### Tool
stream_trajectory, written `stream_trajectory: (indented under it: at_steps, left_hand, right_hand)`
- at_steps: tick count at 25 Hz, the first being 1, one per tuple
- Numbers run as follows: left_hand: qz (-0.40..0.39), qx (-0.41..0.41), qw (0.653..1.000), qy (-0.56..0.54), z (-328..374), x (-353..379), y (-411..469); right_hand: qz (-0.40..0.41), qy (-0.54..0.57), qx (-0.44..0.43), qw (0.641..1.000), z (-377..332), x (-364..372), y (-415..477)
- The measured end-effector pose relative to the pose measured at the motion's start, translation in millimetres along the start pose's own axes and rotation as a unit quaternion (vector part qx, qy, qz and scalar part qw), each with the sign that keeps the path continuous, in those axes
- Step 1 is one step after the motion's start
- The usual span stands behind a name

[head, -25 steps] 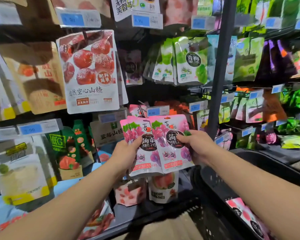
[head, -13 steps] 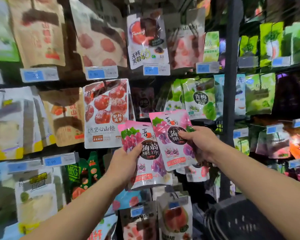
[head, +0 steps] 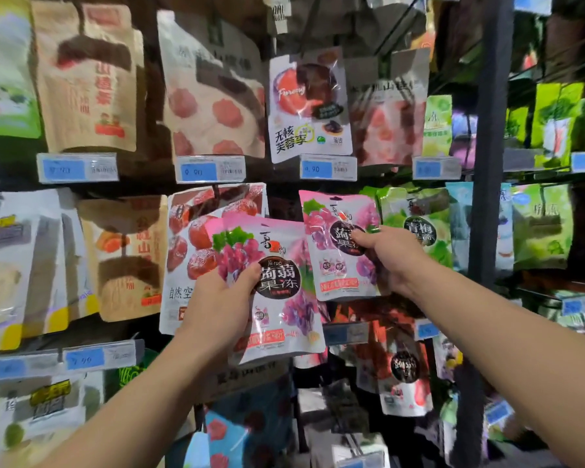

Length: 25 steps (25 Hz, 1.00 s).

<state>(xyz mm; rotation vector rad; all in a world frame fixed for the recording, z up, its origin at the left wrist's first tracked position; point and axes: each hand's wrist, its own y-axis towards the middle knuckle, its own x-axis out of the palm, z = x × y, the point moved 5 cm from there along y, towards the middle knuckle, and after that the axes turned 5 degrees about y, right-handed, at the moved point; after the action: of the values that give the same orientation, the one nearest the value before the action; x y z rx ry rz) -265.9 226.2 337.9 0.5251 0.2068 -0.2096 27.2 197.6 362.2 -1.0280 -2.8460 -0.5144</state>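
Both forearms rise from the bottom corners of the frame toward the middle, each hand holding a pouch up in front of rows of hanging snack bags [head: 92,79].

The left hand [head: 218,305] sits just left of centre, its back toward the camera and the wrist bent slightly upward. Its thumb [head: 250,276] lies across the front of the left pink pouch [head: 284,298] near the middle. The fingers are curled behind the pouch and hidden, so the pouch is pinched between thumb and fingers at its left edge. This pouch is in the centre of the frame, upright with a slight tilt. It overlaps the red fruit bag [head: 196,238] hanging behind it.

The right hand [head: 397,260] is higher and right of centre, with the arm stretched further forward. Its thumb presses on the front of the right pink pouch [head: 335,251], and the other fingers wrap round the pouch's right edge to the back, out of sight. That pouch is held upright close to the hanging bags. It is just beside the green pouch [head: 416,224] to its right and below a blue price tag [head: 328,168].

The two pink pouches are near each other, the left one lower and closer to the camera. Their edges nearly meet, and I cannot tell whether they touch. A dark upright post [head: 490,163] stands at the right of the frame.
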Motion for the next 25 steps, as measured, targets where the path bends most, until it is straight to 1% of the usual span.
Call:
stream_trajectory:
  at_steps: [5,9,14,18,22,25]
  left_hand:
    - [0.009,-0.005,1.000,-0.018,3.9,-18.1,2.0]
    - [0.020,0.006,0.999,-0.039,10.2,-31.2,8.8]
    - [0.015,-0.018,0.998,-0.049,2.8,-33.1,22.4]
    - [0.020,-0.021,0.998,-0.052,-0.8,-29.7,26.3]
    - [0.017,-0.010,0.999,-0.040,-0.2,-26.3,24.8]
    - [0.013,0.006,0.999,-0.030,4.8,-23.0,22.7]
  right_hand:
    - [0.005,0.002,-0.037,0.999,-11.9,10.2,8.9]
    - [0.001,0.004,-0.016,1.000,-13.1,17.9,13.5]
    - [0.009,-0.021,-0.008,1.000,-0.8,19.1,23.8]
    - [0.012,-0.013,-0.001,1.000,7.8,20.1,27.3]
    - [-0.017,-0.050,-0.029,0.998,20.4,24.8,25.4]
    - [-0.043,-0.041,-0.031,0.998,43.5,24.8,21.4]
